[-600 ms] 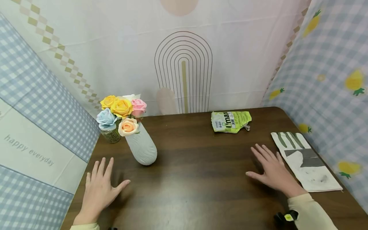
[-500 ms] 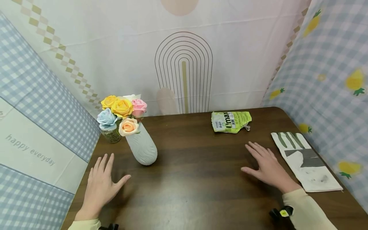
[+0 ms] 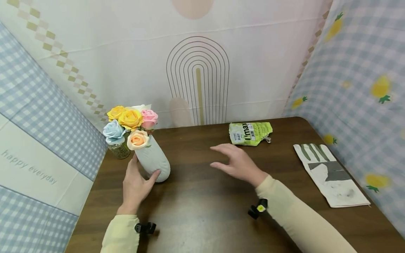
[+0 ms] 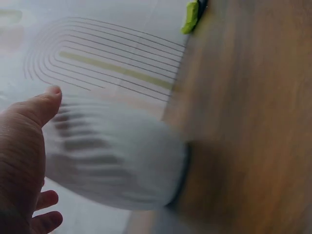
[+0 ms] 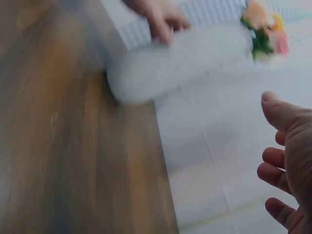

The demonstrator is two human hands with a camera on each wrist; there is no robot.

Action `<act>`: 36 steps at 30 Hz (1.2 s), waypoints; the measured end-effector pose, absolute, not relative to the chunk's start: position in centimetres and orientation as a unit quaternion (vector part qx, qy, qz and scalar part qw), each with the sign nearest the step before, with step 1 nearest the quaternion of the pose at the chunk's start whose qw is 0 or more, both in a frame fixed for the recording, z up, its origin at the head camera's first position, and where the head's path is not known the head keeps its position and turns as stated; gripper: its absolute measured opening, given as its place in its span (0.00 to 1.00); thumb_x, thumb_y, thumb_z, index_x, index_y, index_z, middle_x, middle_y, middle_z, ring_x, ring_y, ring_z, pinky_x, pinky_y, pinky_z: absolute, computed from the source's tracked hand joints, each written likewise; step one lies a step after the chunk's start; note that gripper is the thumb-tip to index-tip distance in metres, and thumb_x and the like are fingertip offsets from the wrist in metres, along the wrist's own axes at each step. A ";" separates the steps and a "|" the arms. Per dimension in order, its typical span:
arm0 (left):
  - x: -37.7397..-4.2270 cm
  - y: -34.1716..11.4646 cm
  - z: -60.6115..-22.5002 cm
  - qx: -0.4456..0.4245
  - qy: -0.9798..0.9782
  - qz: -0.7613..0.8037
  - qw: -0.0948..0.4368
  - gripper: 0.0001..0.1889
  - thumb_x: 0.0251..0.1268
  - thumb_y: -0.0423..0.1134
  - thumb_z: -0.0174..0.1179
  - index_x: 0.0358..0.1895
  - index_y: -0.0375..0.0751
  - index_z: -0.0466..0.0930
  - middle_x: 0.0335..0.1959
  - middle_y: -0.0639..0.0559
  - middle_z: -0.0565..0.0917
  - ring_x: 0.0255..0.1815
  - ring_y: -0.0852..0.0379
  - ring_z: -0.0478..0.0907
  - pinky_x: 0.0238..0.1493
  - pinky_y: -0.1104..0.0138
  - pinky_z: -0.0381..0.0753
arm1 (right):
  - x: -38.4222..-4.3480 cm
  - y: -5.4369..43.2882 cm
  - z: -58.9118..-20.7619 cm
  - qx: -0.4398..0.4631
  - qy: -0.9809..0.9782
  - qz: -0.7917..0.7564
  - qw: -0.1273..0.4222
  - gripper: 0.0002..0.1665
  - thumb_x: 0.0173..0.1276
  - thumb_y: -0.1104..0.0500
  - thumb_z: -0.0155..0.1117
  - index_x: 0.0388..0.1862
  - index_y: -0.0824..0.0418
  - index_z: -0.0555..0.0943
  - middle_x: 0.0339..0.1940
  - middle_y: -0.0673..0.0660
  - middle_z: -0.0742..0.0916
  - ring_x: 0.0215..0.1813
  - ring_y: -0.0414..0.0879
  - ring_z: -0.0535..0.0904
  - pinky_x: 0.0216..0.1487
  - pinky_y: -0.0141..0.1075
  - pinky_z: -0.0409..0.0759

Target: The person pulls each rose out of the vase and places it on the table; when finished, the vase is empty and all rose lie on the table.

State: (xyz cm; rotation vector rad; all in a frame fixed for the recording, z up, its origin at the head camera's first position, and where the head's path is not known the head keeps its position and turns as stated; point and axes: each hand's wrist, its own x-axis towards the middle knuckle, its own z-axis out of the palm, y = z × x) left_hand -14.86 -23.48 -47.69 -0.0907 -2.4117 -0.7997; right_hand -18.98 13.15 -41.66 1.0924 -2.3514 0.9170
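Note:
A white vase [image 3: 153,158] with ribbed relief stands at the left of the table. It holds artificial roses [image 3: 131,119] in yellow, blue, pink and peach. My left hand [image 3: 136,186] is at the vase's left side, its thumb crossing the lower front and its fingers along the far left side. In the left wrist view the thumb [image 4: 44,107] and fingertips lie at opposite edges of the vase, without a closed grip showing. My right hand [image 3: 237,163] is in the air right of the vase, fingers loosely bent and nothing held.
A green-topped jar [image 3: 121,150] sits behind the vase at the left edge. A crumpled green pouch [image 3: 250,133] lies toward the back. Near the right edge is a folded white cloth [image 3: 343,193] with green and grey patches. Printed curtains [image 3: 202,21] border the table.
My left hand has moved forward and right to the vase. My right hand has swung left, away from the cloth, toward the vase. The vase looks unmoved; the head view has shifted slightly.

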 end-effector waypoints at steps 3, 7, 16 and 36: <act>-15.2 -22.7 -48.8 -0.002 -0.900 -0.329 0.284 0.57 0.45 0.54 0.74 0.77 0.47 0.48 0.66 0.38 0.67 0.61 0.40 0.69 0.55 0.44 0.70 | -19.3 10.2 -41.1 0.415 -0.818 0.348 0.195 0.28 0.60 0.47 0.71 0.56 0.57 0.81 0.51 0.51 0.85 0.54 0.43 0.78 0.56 0.37 0.75; -15.5 -21.9 -50.2 0.016 -0.884 -0.362 0.296 0.58 0.45 0.53 0.75 0.77 0.50 0.46 0.68 0.38 0.65 0.64 0.40 0.67 0.57 0.44 0.69 | -19.6 6.9 -40.5 0.438 -0.795 0.373 0.194 0.25 0.60 0.49 0.72 0.54 0.57 0.82 0.48 0.50 0.85 0.50 0.42 0.80 0.53 0.33 0.76; -15.9 -21.4 -52.7 0.008 -0.836 -0.426 0.346 0.56 0.42 0.44 0.77 0.76 0.49 0.52 0.67 0.42 0.67 0.64 0.43 0.67 0.57 0.43 0.69 | -19.6 1.0 -38.6 0.452 -0.763 0.436 0.153 0.22 0.59 0.53 0.73 0.51 0.59 0.83 0.44 0.53 0.87 0.43 0.36 0.79 0.47 0.27 0.76; -15.7 -21.2 -53.4 -0.004 -0.816 -0.449 0.365 0.55 0.41 0.38 0.78 0.76 0.53 0.54 0.68 0.46 0.67 0.60 0.45 0.70 0.52 0.47 0.73 | -21.1 -6.3 -35.2 0.391 -0.789 0.458 0.119 0.12 0.58 0.51 0.74 0.27 0.53 0.79 0.21 0.42 0.80 0.24 0.30 0.72 0.27 0.22 0.71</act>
